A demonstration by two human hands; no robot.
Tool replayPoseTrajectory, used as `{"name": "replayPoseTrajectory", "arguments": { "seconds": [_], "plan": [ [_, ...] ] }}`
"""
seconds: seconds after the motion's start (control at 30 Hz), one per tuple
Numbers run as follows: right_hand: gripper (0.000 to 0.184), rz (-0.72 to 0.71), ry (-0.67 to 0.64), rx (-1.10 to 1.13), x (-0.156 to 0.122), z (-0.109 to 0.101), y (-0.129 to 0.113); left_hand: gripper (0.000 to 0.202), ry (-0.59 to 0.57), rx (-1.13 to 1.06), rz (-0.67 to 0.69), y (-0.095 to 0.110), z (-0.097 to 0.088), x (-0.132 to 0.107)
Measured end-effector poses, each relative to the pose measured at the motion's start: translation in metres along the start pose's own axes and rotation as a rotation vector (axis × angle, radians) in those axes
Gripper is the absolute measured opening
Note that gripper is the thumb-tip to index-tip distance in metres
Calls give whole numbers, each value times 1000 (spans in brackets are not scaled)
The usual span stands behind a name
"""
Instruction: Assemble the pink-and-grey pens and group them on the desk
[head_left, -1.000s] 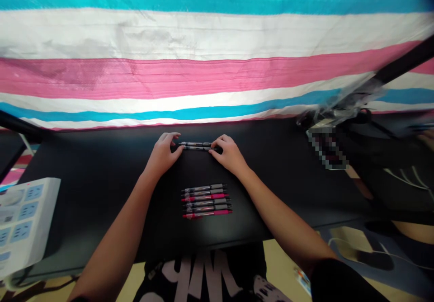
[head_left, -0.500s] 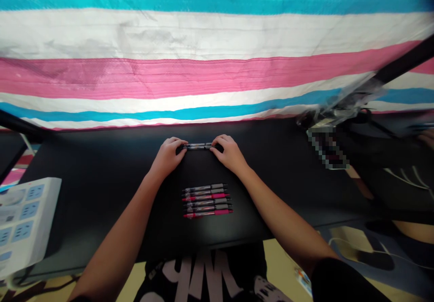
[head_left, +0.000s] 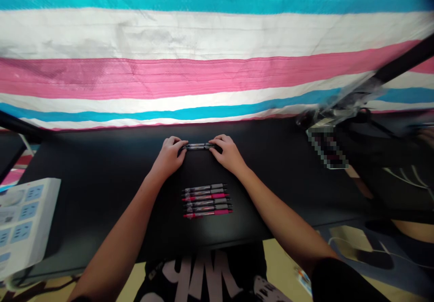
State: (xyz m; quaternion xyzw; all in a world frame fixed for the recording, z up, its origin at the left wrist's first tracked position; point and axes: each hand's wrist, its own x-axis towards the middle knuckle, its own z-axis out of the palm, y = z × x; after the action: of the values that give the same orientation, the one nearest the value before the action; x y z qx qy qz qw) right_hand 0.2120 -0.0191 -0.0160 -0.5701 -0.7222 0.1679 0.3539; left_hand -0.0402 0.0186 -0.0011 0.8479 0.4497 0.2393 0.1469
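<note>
Two dark pens (head_left: 198, 146) lie side by side across the far middle of a black table (head_left: 101, 171). My left hand (head_left: 169, 157) is curled round their left end, fingers closed on them. At their right end my right hand (head_left: 228, 153) pinches them the same way. Nearer to me, between my forearms, a neat row of several pens (head_left: 206, 200) lies flat, some pink and some grey-black, all parallel and pointing left to right.
A white power strip (head_left: 23, 223) sits at the table's left front corner. A striped blue, white and pink sheet (head_left: 203, 67) hangs behind the table. A black stand with clutter (head_left: 339, 112) occupies the right side. Another person's limb (head_left: 412, 229) shows at the far right.
Both hands have drawn closer together along the two pens, so less of the pens shows between them. The left fingers went from spread to curled. The row of pens has not moved.
</note>
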Motion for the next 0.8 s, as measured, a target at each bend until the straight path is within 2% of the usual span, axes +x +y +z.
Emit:
{"name": "replayPoseTrajectory", "arguments": {
  "seconds": [0.17,0.4,0.57,0.63,0.73,0.8],
  "plan": [
    [26,12,-16,-4,0,-1,-1,33,-4,-16,0,2,-2,0],
    [22,24,-21,-3,0,-2,-3,26,-22,-30,10,6,-5,0],
    [20,33,21,21,1,-5,-8,25,21,-74,67,20,-13,0],
    [18,38,68,39,2,-7,-10,21,-51,-168,127,31,-16,-1],
    [17,38,142,62,3,-9,-12,11,-354,-302,186,50,-17,-4],
    [17,37,175,71,3,-11,-14,17,-481,-285,235,61,-15,-7]
  ]
}}
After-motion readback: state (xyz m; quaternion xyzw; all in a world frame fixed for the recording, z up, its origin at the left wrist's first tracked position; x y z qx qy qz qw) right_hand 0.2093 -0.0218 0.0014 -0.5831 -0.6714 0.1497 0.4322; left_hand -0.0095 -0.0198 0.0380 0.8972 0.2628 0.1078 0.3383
